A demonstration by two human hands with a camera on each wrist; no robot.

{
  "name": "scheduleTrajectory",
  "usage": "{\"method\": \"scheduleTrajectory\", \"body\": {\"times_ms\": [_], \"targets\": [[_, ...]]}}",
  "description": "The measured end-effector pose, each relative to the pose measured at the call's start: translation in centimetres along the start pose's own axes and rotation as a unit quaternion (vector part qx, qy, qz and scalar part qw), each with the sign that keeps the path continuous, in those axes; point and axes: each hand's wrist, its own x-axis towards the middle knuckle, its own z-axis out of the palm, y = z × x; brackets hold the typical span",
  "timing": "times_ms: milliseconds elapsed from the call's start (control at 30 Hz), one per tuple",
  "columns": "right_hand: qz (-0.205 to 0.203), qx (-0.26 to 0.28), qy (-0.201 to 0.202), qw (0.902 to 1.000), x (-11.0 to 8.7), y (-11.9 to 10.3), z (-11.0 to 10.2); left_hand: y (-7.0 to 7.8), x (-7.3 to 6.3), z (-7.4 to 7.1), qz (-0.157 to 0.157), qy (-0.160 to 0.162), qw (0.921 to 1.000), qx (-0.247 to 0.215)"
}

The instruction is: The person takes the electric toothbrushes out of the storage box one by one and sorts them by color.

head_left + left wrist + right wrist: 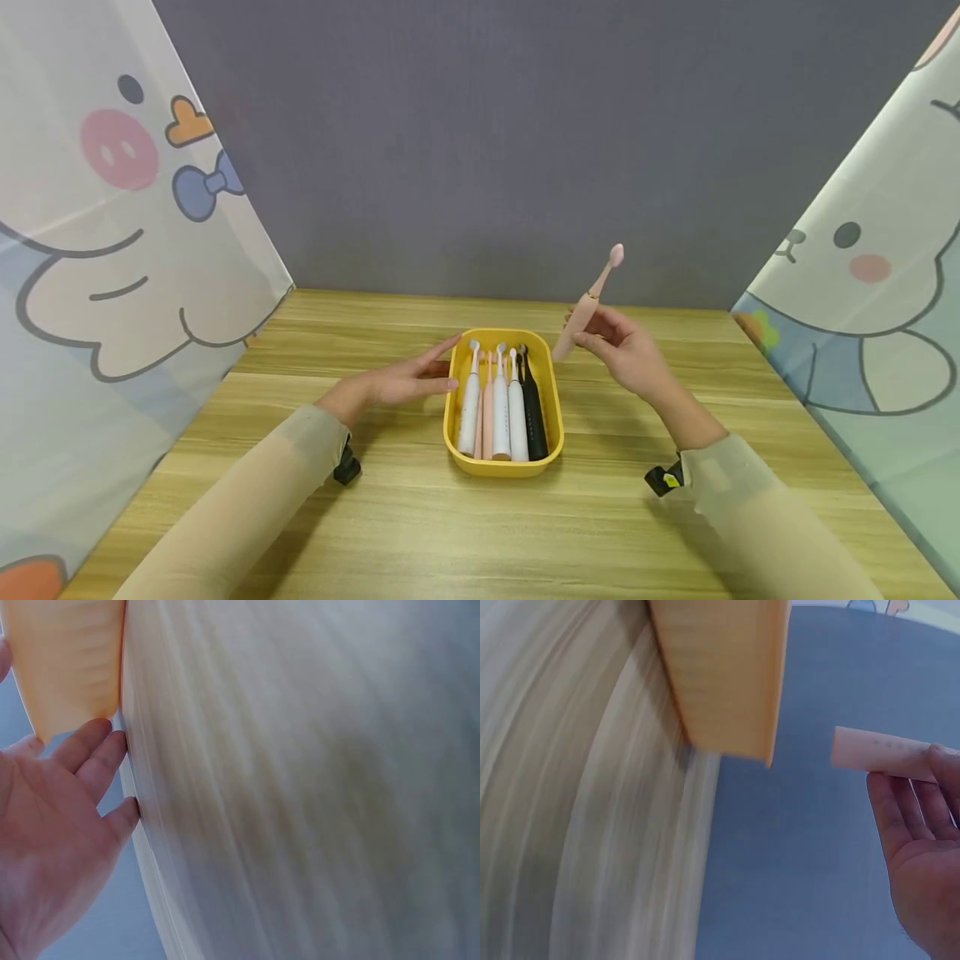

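Observation:
A pink electric toothbrush point(577, 327) is pinched between the thumb and fingers of my right hand point(624, 348), tilted with its brush head up, just right of a yellow bin point(504, 469). In the right wrist view the base of its handle point(877, 751) points toward the bin's side, apart from it. Inside the bin lie white toothbrushes point(470, 408), pink ones point(488, 417) and black ones point(533, 412), side by side. My left hand point(401, 382) rests at the bin's left side, fingers extended. In the left wrist view its fingertips touch the bin's wall point(67, 667).
The bin stands on a wood-grain table point(465, 533). A dark grey panel point(480, 150) rises behind the table. Cartoon-printed cloths hang on the left point(150, 275) and right point(885, 333).

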Motion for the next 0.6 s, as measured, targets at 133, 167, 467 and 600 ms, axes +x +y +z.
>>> {"method": "scheduleTrajectory", "body": {"times_ms": [133,167,467,600], "targets": [[0.011,-0.013,0.015,0.9997,-0.2,1.0,-0.9,0.0,-0.1,-0.1,0.0,0.002,1.0,0.0],[0.017,-0.016,0.016,0.9996,-0.2,1.3,-1.1,0.0,-0.1,0.0,0.001,0.002,1.0,0.0],[0.063,-0.053,0.019,0.9964,0.0,3.4,-2.6,0.0,-0.1,0.1,-0.007,0.007,0.9999,-0.002],[0.074,-0.079,0.024,0.9938,0.5,4.4,-2.9,0.0,-0.1,0.1,-0.003,0.005,1.0,0.0]]}}
